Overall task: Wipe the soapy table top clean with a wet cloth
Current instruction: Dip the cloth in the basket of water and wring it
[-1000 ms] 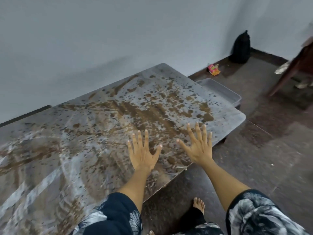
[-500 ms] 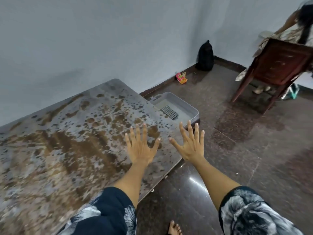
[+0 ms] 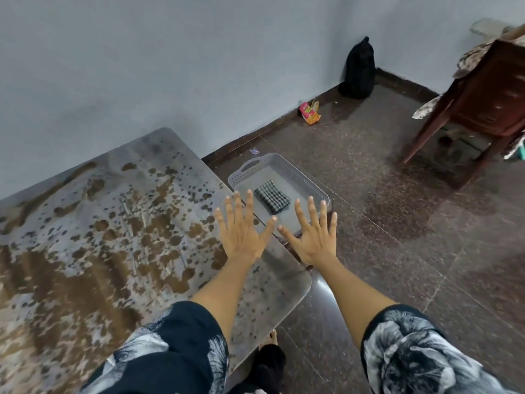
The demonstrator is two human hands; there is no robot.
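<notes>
I see the table point(image 3: 99, 237) along the wall on my left, and a basket point(image 3: 301, 173) on the floor just past its right end with a folded cloth point(image 3: 272, 197) lying in it. My left hand point(image 3: 241, 231) is over the table's right edge and my right hand point(image 3: 312, 237) over the basket's near rim; a bag point(image 3: 358, 69) stands in the far corner of the floor, a chair point(image 3: 488, 98) to its right.

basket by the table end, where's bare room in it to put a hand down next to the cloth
Inside the grey basket, the checked cloth lies mid-floor. Bare floor shows between cloth and far handle wall, and along the right wall. The near end is crowded: the left hand and right hand, fingers spread, cover it.
</notes>
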